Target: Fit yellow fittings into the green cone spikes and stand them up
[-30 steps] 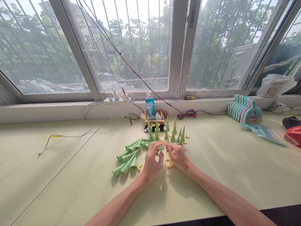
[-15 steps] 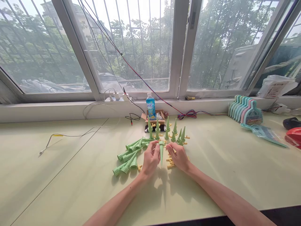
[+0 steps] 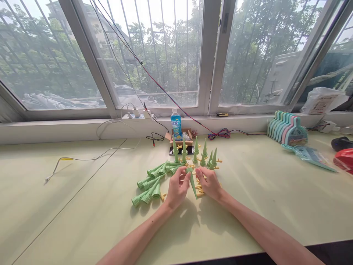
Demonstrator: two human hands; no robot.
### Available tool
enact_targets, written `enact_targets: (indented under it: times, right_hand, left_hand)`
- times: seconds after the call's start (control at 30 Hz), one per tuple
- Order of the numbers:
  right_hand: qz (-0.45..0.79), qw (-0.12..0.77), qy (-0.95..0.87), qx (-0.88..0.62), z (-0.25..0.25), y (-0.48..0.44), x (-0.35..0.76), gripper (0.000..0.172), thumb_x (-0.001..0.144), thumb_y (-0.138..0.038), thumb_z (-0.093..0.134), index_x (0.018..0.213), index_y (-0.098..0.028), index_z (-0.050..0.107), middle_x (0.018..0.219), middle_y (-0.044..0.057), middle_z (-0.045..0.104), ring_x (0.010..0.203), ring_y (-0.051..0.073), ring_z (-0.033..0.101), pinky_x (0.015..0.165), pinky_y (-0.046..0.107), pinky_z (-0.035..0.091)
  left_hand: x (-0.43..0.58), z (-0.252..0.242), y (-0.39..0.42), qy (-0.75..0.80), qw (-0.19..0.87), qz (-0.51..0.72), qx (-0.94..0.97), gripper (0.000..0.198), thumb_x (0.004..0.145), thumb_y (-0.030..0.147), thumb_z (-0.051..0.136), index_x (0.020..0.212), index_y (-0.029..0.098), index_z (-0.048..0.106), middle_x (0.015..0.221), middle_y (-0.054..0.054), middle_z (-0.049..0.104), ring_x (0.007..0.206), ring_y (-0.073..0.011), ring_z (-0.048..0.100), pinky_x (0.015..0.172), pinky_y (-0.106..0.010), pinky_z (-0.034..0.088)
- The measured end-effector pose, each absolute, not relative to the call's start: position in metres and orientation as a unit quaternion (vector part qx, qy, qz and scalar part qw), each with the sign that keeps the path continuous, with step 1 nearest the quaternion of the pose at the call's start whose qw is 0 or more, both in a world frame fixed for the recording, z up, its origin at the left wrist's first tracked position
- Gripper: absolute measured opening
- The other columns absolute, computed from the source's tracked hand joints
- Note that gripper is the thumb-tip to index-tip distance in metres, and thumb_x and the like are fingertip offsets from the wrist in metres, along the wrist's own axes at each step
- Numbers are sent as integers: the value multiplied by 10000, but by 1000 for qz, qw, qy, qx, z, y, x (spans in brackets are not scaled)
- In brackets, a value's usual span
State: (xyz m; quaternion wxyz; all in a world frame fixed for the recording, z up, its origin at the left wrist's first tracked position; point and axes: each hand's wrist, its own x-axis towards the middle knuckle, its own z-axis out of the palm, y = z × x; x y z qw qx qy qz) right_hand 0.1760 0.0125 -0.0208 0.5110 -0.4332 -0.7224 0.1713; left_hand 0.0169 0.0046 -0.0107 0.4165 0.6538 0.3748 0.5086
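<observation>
A: Where's the green spike (image 3: 192, 183)?
B: Mid-worktop (image 3: 82, 213), lifted off it, between both hands. Wide collar up, tip slanting down twd the person. Left hand (image 3: 178, 187) is closed on it, pinching at the collar
A: Right hand (image 3: 211, 183)?
B: Fingers curled, tips at the same collar. Can't tell if it grips the spike or one of the yellow bits (image 3: 199, 190) beneath
A: Handling?
B: Prob. light, stiff moulded plastic. Smooth taper, so likely slippery lower down; hold at the wide collar, not the tip
A: Room?
B: Tight fwd: standing spikes (image 3: 196, 151) just behind, prob. easy to knock over. Lying pile (image 3: 153, 180) just beside the left hand. Open worktop on the near side & far left, front edge well apart from the hands
</observation>
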Motion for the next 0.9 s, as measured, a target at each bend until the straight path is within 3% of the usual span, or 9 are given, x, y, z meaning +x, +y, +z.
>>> enact_targets:
  times: [0.4, 0.7, 0.9]
  right_hand:
    - [150, 497, -735, -435, -18, 12, 174, 429, 1013, -340, 316, 605, -211, 295, 519, -45, 325, 498, 113, 303, 547, 271, 299]
    - [173, 520, -708, -446, -11, 7, 174, 441, 1021, -402, 335, 642, -198, 433, 580, -19, 475, 520, 117, 436, 545, 249, 347]
    - [187, 544, -694, -433, -12, 5, 175, 425, 1018, -422, 357, 677, -195, 468, 582, -29, 474, 527, 108, 429, 538, 232, 356]
  left_hand:
    - [12, -13, 8, 376, 298, 484, 732, 222, 957, 360, 485, 1092, 193, 541, 871, -48, 604, 677, -130, 606, 560, -236, 509]
    - [17, -6, 2, 375, 339, 519, 689, 286, 975, 406, 440, 1206, 238, 432, 947, -23, 535, 538, -60, 509, 479, -198, 433]
    - [19, 0, 5, 397, 467, 551, 567, 307, 963, 488, 408, 865, 199, 449, 671, 42, 478, 453, -54, 404, 391, -151, 302]
